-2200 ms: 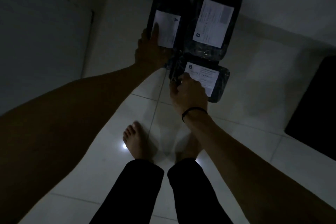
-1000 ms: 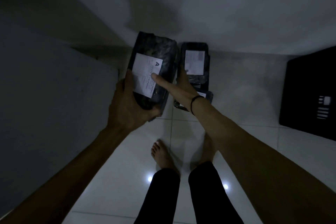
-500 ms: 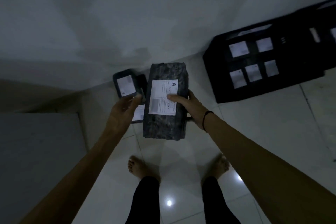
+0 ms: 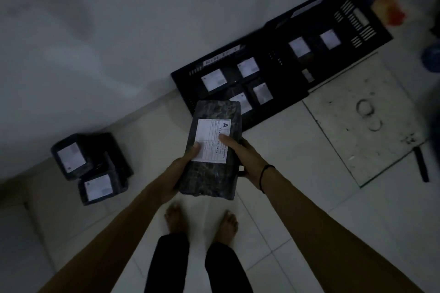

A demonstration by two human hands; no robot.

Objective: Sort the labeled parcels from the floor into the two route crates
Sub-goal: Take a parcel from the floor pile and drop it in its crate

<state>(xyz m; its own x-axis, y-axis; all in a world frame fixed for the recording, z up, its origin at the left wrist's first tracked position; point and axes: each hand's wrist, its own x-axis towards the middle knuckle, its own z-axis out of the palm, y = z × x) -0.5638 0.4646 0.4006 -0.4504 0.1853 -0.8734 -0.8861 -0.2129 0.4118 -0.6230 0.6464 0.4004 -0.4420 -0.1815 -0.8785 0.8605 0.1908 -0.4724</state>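
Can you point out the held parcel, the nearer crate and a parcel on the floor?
held parcel (image 4: 209, 178), head view, dark wrapping below its label.
nearer crate (image 4: 183, 88), head view, its left wall.
floor parcel (image 4: 71, 158), head view, its white label.

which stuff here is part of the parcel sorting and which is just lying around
Job: held parcel A, back floor parcel, front floor parcel, near crate, far crate.
Lying about: stained floor panel, orange item, blue item.
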